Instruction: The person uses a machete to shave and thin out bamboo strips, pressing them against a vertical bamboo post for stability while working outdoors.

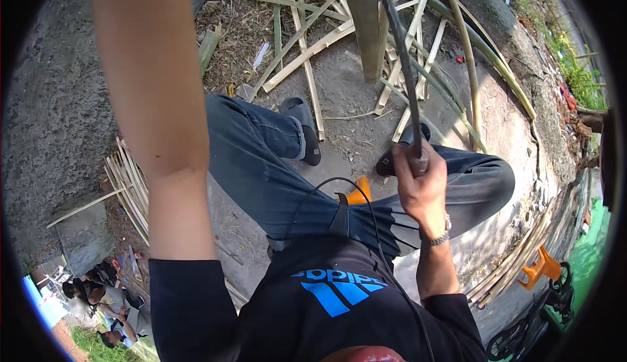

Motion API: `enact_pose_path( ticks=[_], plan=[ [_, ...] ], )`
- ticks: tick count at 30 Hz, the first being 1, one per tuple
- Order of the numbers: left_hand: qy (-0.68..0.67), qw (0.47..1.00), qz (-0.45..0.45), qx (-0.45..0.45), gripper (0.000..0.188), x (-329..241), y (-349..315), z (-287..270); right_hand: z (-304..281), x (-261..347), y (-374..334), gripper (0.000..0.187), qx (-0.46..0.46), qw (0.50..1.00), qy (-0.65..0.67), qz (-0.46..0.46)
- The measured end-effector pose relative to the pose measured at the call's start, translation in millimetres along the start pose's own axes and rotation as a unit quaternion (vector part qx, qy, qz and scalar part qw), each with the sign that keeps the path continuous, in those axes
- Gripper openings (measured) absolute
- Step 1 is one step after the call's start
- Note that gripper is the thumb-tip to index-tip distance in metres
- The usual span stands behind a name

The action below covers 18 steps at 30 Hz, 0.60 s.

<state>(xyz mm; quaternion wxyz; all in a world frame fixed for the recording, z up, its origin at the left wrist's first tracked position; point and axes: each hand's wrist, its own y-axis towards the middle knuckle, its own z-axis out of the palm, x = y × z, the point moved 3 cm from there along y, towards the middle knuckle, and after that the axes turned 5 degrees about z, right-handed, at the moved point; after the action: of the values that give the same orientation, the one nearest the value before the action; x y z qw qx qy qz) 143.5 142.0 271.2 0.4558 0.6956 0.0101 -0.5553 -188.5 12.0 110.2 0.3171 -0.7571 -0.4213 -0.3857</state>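
My right hand (423, 189) is wrapped round the handle of a long, dark, curved-bladed machete (406, 55). Its blade runs up past the top edge of the view. Beside the blade, a thick length of bamboo (371, 29) comes down from the top edge, its lower end over the ground; whether the two touch, I cannot tell. My left arm (157, 101) stretches up and forward, and its hand lies beyond the top edge, hidden from view.
Split bamboo strips (312, 54) lie crisscrossed ahead of my feet. Bundles of strips rest to the left (130, 182) and right (513, 264). An orange seat (356, 192) shows beneath me. At lower right are another orange seat (542, 269) and a bicycle (522, 332). People (117, 310) sit at lower left.
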Motion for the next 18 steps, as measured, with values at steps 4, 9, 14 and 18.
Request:
enact_pose_path(
  ticks=[4,9,14,18],
  plan=[
    [-0.042,0.982,-0.169,-0.076,0.12,158.5,-103.0,-12.8,80.9,-190.7,5.3,0.028,0.014,0.99,-0.034,0.138],
    [-0.195,0.962,-0.174,-0.077,0.113,161.7,-97.3,9.0,61.3,-179.1,4.3,0.029,0.049,0.965,0.047,0.252],
    [-0.096,0.983,-0.142,0.067,0.094,156.4,-13.2,50.5,70.7,-209.4,7.3,0.031,0.051,0.979,0.04,0.192],
    [-0.245,0.94,-0.158,0.176,0.086,175.3,-5.9,54.0,55.3,-172.6,14.6,0.039,0.162,0.912,0.239,0.291]
  ],
)
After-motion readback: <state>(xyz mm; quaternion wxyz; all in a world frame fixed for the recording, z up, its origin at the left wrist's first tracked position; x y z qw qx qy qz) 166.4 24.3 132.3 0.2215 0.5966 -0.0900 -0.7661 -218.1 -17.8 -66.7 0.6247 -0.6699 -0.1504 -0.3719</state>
